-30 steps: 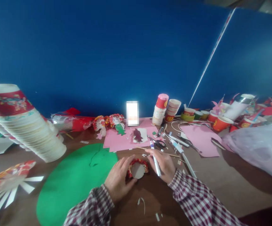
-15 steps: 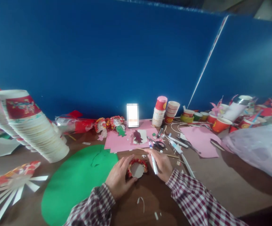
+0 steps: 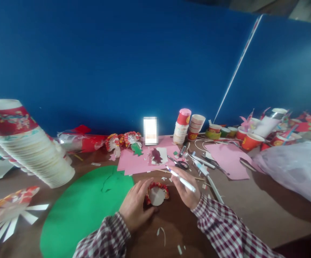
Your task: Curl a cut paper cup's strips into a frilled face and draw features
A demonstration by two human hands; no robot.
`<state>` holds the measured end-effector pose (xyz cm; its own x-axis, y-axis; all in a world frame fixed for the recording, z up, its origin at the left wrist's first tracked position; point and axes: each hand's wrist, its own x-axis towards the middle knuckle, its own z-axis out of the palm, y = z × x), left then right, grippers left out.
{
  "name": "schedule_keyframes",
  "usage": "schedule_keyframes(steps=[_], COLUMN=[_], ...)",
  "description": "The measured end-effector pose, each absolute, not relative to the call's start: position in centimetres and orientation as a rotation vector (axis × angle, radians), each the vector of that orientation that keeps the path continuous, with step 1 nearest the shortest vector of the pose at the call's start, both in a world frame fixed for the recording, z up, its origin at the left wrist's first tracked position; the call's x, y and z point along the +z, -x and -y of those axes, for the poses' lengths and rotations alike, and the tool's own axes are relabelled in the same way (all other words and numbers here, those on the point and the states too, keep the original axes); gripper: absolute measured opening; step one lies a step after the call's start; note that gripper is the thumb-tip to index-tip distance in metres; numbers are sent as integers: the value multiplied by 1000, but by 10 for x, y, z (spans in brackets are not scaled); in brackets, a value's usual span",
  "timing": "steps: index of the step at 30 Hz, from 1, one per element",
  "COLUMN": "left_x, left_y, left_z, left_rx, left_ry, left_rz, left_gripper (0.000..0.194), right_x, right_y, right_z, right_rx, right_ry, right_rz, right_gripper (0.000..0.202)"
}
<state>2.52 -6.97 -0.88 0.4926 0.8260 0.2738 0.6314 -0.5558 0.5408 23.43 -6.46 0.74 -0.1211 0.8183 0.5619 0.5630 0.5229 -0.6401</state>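
Note:
A small round paper piece (image 3: 157, 196) lies on the brown table, its pale centre ringed on the upper side by a frilled red-and-yellow rim. My left hand (image 3: 136, 205) curls around its left edge, fingers at the top and thumb below. To the right of it, my right hand (image 3: 185, 187) grips a white marker (image 3: 183, 180) with a dark blue end pointing up and left, held clear of the disc. Just beyond my hands lie black-handled scissors (image 3: 181, 164) and a dark fish-shaped cutout (image 3: 157, 156) on a white scrap.
Green paper (image 3: 88, 211) spreads at left beside a leaning stack of paper cups (image 3: 46, 154). Pink sheets (image 3: 134, 163), decorated paper figures (image 3: 131, 139) and a bright blurred screen (image 3: 150, 130) are behind. At right sit a glue gun (image 3: 200, 166), red cups (image 3: 252, 142) and a plastic bag (image 3: 292, 168).
The marker has swung in my right hand: its dark blue end now points up and left, and the shaft lies flatter across the fingers. My left hand stays at the disc.

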Motion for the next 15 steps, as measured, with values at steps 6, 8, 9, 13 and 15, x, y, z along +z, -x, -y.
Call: schedule_keyframes(steps=[6,8,9,13,15], left_x=[-10,-10,-10,-10,-11], left_y=[-26,-26,-26,-26,-26], left_z=[68,68,67,66,66], left_rx=[733,728,725,721,705], left_ry=[-2336,-2328,-2325,-2317,-2314], left_rz=[-1239,-1243,-1243,-1269,-1291], left_gripper=[70,67,66,64,64], right_x=[9,11,12,17,18], right_y=[-236,-235,-234,-230,-227], right_z=[67,69,71,76,78], right_rx=[543,587,607,722,792], right_ry=[1202,1194,1194,1183,1173], right_rz=[1607,1566,1553,1534,1533], right_gripper=[23,20,19,14,12])
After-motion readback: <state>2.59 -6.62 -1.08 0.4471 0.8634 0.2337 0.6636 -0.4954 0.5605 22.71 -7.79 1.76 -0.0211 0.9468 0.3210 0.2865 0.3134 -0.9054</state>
